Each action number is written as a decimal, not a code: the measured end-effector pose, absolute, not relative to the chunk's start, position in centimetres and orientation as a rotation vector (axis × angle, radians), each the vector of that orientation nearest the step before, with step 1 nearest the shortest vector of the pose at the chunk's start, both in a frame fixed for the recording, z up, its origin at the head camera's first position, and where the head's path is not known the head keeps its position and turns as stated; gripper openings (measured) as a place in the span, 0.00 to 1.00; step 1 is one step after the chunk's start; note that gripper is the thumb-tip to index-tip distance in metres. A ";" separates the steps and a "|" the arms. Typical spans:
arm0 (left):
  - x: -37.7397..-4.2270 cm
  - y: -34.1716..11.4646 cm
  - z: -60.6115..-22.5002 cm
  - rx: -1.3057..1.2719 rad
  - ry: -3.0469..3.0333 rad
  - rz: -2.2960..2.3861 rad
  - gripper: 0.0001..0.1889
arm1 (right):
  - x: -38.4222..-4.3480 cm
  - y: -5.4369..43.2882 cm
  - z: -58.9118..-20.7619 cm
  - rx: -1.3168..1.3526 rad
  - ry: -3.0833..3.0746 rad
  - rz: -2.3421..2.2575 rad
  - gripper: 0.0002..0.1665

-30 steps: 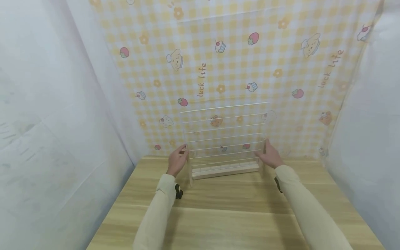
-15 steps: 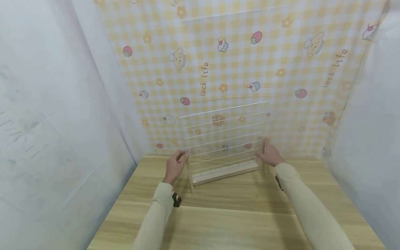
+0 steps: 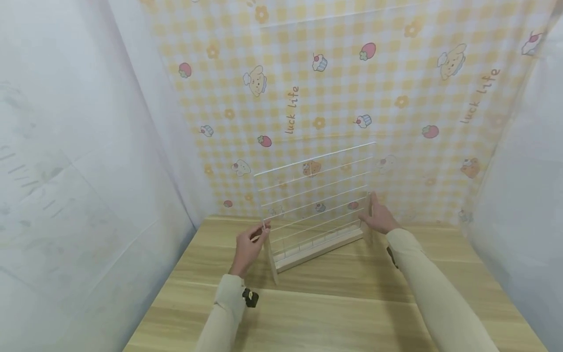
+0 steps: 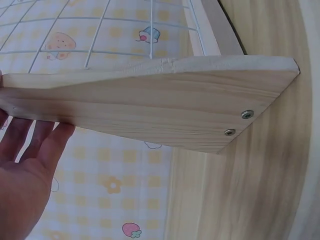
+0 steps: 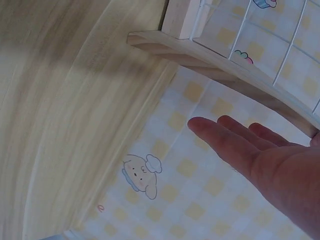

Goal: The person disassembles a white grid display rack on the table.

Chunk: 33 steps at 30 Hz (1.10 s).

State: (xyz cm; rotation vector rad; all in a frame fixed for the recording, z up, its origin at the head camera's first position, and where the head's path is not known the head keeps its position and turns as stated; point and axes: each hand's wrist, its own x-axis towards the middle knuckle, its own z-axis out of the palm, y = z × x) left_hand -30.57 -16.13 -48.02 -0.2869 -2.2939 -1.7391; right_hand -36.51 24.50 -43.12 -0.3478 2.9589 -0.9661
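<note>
The wire-grid rack stands upright on the wooden tabletop, placed obliquely, with its left end nearer to the person. Its thin white wires cross between two pale wooden side panels, which are joined by a wooden bar at the bottom, and two metal bolts show low on the left panel. The left hand pinches this panel near its upper end, while the right hand holds the right panel between thumb and finger.
</note>
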 end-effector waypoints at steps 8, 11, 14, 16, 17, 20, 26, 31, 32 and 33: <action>-28.6 -15.7 -48.1 -0.266 -2.235 -1.676 0.15 | -36.3 23.2 -43.0 -0.291 2.920 -1.082 0.56; -28.2 -15.5 -48.0 -0.246 -2.218 -1.702 0.14 | -36.3 22.4 -43.2 -0.255 2.940 -1.158 0.54; -28.0 -15.3 -47.9 -0.230 -2.222 -1.730 0.15 | -36.1 21.5 -43.1 -0.255 2.979 -1.197 0.52; -27.8 -15.3 -48.0 -0.223 -2.224 -1.733 0.15 | -35.9 20.7 -42.9 -0.265 2.983 -1.233 0.53; -27.7 -15.3 -47.9 -0.222 -2.224 -1.737 0.16 | -35.8 20.4 -42.8 -0.266 2.977 -1.266 0.54; -27.4 -15.2 -47.9 -0.214 -2.214 -1.748 0.17 | -35.4 19.2 -42.6 -0.284 2.945 -1.357 0.54; -27.0 -15.0 -48.0 -0.190 -2.210 -1.744 0.17 | -35.0 16.9 -42.2 -0.367 2.987 -1.399 0.55; -26.6 -14.8 -48.0 -0.202 -2.219 -1.763 0.19 | -34.7 15.2 -42.1 -0.502 3.116 -1.297 0.54; -26.6 -14.7 -48.1 -0.200 -2.218 -1.765 0.19 | -34.6 14.9 -42.1 -0.517 3.125 -1.288 0.54; -26.5 -14.6 -48.1 -0.196 -2.214 -1.770 0.19 | -34.5 14.5 -42.2 -0.517 3.126 -1.281 0.54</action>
